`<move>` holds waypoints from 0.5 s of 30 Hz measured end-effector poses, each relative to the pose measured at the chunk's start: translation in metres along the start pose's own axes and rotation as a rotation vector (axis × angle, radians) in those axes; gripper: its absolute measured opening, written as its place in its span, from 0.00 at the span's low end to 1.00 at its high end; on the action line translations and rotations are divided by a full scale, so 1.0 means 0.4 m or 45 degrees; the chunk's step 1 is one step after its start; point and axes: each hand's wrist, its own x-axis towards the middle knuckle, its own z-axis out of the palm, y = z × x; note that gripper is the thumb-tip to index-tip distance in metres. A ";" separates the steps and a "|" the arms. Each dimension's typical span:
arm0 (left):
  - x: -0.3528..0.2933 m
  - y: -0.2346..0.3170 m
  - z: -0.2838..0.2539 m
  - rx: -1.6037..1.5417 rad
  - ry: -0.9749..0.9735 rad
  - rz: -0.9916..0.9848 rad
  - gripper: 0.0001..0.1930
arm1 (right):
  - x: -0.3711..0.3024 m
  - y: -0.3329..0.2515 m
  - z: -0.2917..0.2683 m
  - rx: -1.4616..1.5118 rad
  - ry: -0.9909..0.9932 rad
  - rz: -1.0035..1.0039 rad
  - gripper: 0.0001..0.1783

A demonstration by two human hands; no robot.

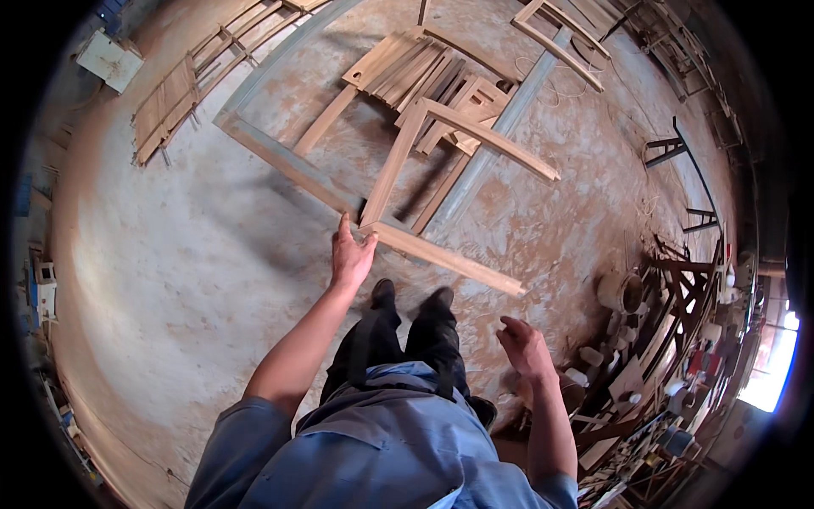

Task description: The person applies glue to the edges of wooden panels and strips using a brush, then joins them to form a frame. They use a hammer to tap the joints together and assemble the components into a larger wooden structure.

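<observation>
A three-sided light wooden frame [449, 256] rests on a larger grey-edged rectangular frame [284, 167], its open side toward the right. My left hand [352, 259] is at the wooden frame's near left corner, with the thumb and fingers on either side of it. Part of that grip is hidden. Below the free end of the frame's near rail, my right hand [524, 348] hangs in the air, apart from the wood. Its fingers are loosely bent and nothing shows in them.
Several wooden boards [407, 72] lie stacked inside the grey-edged frame. Another wooden frame [560, 42] is at the far right. Slatted wooden pieces [170, 106] lie far left. A bucket [620, 291] and cluttered offcuts and containers line the right side. A black metal stand [699, 174] lies beyond.
</observation>
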 end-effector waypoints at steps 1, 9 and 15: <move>0.005 0.022 0.006 0.138 0.049 0.122 0.38 | 0.057 0.003 -0.023 -0.032 0.014 -0.052 0.18; 0.051 0.174 0.022 0.594 0.020 0.123 0.37 | 0.552 -0.010 -0.219 -0.400 0.219 -0.446 0.27; 0.061 0.225 0.068 0.764 0.143 -0.088 0.34 | 0.826 0.006 -0.275 -0.690 0.262 -0.546 0.38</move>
